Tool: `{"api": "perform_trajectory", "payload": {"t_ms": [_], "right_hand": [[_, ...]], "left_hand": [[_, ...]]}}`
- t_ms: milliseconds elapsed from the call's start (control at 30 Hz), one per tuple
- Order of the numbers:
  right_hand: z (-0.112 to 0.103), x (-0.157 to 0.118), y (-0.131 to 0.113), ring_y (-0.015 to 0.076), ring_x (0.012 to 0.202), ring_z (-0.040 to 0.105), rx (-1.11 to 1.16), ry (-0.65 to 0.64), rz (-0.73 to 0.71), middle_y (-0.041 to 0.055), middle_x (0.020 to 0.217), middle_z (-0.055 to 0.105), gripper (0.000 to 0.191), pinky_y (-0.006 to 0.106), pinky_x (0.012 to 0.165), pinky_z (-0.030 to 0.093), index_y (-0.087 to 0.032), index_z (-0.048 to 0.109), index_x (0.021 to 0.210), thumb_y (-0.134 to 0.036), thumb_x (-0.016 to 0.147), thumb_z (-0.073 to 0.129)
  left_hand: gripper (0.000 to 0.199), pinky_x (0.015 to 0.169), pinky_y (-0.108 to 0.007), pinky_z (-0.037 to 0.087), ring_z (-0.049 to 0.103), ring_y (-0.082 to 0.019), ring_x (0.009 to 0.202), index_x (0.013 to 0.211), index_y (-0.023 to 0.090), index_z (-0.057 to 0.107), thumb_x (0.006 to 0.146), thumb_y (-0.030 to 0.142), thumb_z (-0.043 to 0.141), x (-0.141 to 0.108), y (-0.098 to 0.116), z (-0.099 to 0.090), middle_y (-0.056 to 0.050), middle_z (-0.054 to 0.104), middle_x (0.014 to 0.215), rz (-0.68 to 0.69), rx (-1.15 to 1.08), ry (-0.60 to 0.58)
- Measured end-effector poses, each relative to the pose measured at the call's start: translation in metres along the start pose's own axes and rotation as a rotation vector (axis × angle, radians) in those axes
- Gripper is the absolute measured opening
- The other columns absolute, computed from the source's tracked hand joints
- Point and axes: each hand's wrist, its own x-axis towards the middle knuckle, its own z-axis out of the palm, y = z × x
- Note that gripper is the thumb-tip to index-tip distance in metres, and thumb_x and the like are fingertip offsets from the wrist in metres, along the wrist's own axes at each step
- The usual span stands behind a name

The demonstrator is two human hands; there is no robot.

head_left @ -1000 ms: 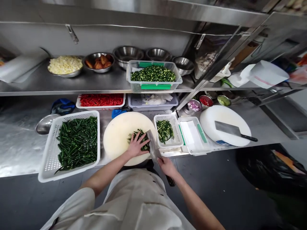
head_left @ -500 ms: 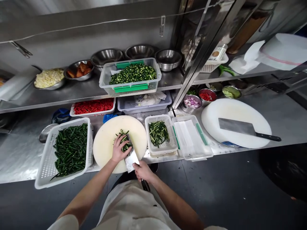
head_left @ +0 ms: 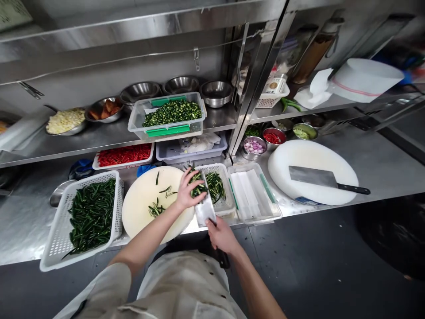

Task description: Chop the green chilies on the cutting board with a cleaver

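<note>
My right hand (head_left: 219, 235) grips a cleaver (head_left: 205, 212) by its handle, with the blade reaching over the left edge of a small white basket (head_left: 229, 206). Cut green chili peppers (head_left: 197, 184) lie on the blade. My left hand (head_left: 187, 190) is curled over them, its fingers holding them against the steel. More sliced green chilies (head_left: 215, 185) fill the basket, partly hidden by the blade. On the round cutting board (head_left: 139, 190) to the left, a few loose chili strips (head_left: 156, 207) remain beneath and beside my left forearm.
A larger white basket (head_left: 53, 239) of whole green chilies stands left of the board. To the right are a clear lidded box (head_left: 254, 195) and a second white board (head_left: 282, 155) bearing another cleaver (head_left: 314, 176). Above, a steel shelf (head_left: 109, 139) carries bowls and a tub of chopped greens (head_left: 175, 113).
Both hands have moved right with the cleaver and the cut chilies, from over the round board to the small basket's left edge. A few strips are left on the board. The view has shifted slightly.
</note>
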Motion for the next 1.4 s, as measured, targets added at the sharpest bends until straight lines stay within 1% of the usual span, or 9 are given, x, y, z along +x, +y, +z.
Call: {"api": "perform_trajectory", "payload": {"t_ms": [133, 233, 433, 533, 633, 767, 967, 1200, 1400], "right_hand": [[-0.052, 0.013, 0.001, 0.0151, 0.050, 0.058, -0.407, 0.289, -0.004, -0.0007, 0.061, 0.058, 0.025, 0.026, 0.054, 0.041, -0.022, 0.054, 0.086, -0.040, 0.101, 0.047], [-0.073, 0.016, 0.017, 0.0172, 0.056, 0.062, -0.456, 0.426, 0.028, 0.0025, 0.065, 0.062, 0.025, 0.027, 0.058, 0.042, -0.021, 0.058, 0.088, -0.040, 0.100, 0.046], [-0.055, 0.003, 0.065, 0.0126, 0.039, 0.042, 0.065, 0.239, -0.011, -0.0089, 0.052, 0.041, 0.048, 0.027, 0.042, 0.037, -0.027, 0.042, 0.079, -0.073, 0.091, 0.052], [-0.033, 0.013, 0.075, 0.0094, 0.037, 0.036, 0.152, 0.069, 0.013, -0.0116, 0.051, 0.038, 0.056, 0.025, 0.038, 0.035, -0.027, 0.039, 0.077, -0.080, 0.083, 0.058], [-0.015, 0.034, 0.074, 0.0089, 0.036, 0.038, 0.120, -0.014, 0.021, -0.0123, 0.050, 0.040, 0.055, 0.023, 0.037, 0.035, -0.027, 0.040, 0.079, -0.078, 0.083, 0.060], [-0.006, 0.064, 0.060, 0.0084, 0.038, 0.040, 0.091, -0.005, 0.021, -0.0126, 0.052, 0.042, 0.048, 0.022, 0.037, 0.036, -0.026, 0.042, 0.082, -0.070, 0.086, 0.061], [-0.004, 0.099, 0.028, 0.0089, 0.039, 0.043, -0.063, -0.070, -0.003, -0.0113, 0.053, 0.045, 0.035, 0.021, 0.040, 0.036, -0.024, 0.048, 0.086, -0.056, 0.095, 0.059], [0.024, 0.113, -0.008, 0.0158, 0.068, 0.065, -0.586, -0.058, -0.194, 0.0026, 0.074, 0.067, 0.016, 0.023, 0.061, 0.040, -0.021, 0.060, 0.087, -0.033, 0.097, 0.063], [0.005, 0.102, 0.003, 0.0103, 0.043, 0.048, -0.391, -0.197, -0.074, -0.0055, 0.056, 0.055, 0.030, 0.022, 0.046, 0.034, -0.022, 0.052, 0.079, -0.043, 0.099, 0.059]], "left_hand": [[0.045, 0.128, -0.060, 0.038, 0.037, -0.032, 0.157, 0.141, 0.027, 0.065, 0.101, 0.048, 0.062, 0.009, -0.007, 0.071, -0.010, 0.053, 0.159, -0.073, -0.114, -0.145], [0.046, 0.129, -0.055, 0.038, 0.042, -0.028, 0.154, 0.146, 0.026, 0.062, 0.103, 0.044, 0.057, 0.003, -0.033, 0.082, -0.010, 0.055, 0.157, -0.092, -0.115, -0.236], [0.051, 0.130, -0.065, 0.026, 0.032, -0.038, 0.158, 0.139, 0.024, 0.068, 0.096, 0.052, 0.064, -0.020, -0.131, 0.000, -0.014, 0.053, 0.158, -0.401, 0.244, -0.184], [0.057, 0.128, -0.068, 0.025, 0.033, -0.041, 0.158, 0.143, 0.025, 0.066, 0.095, 0.057, 0.063, -0.052, -0.157, -0.044, -0.013, 0.047, 0.164, -0.491, 0.301, -0.313], [0.050, 0.130, -0.058, 0.032, 0.043, -0.032, 0.154, 0.145, 0.028, 0.065, 0.102, 0.053, 0.054, -0.094, -0.143, -0.074, -0.009, 0.048, 0.165, -0.316, 0.208, -0.513], [0.057, 0.127, -0.050, 0.040, 0.044, -0.029, 0.154, 0.158, 0.032, 0.052, 0.104, 0.050, 0.055, -0.152, -0.099, -0.104, -0.006, 0.044, 0.167, -0.233, 0.165, -0.550], [0.094, 0.133, -0.066, 0.015, 0.023, -0.042, 0.162, 0.164, 0.037, 0.042, 0.084, 0.070, 0.077, -0.221, -0.076, -0.114, -0.007, 0.030, 0.175, -0.333, 0.351, -0.525], [0.084, 0.128, -0.070, 0.024, 0.024, -0.043, 0.161, 0.166, 0.025, 0.036, 0.096, 0.064, 0.064, -0.194, -0.073, -0.052, -0.017, 0.030, 0.173, -0.665, 0.433, -0.046], [0.070, 0.130, -0.072, 0.017, 0.027, -0.041, 0.161, 0.161, 0.029, 0.045, 0.100, 0.059, 0.061, -0.181, -0.077, -0.059, -0.013, 0.038, 0.170, -0.637, 0.386, -0.002]]}}
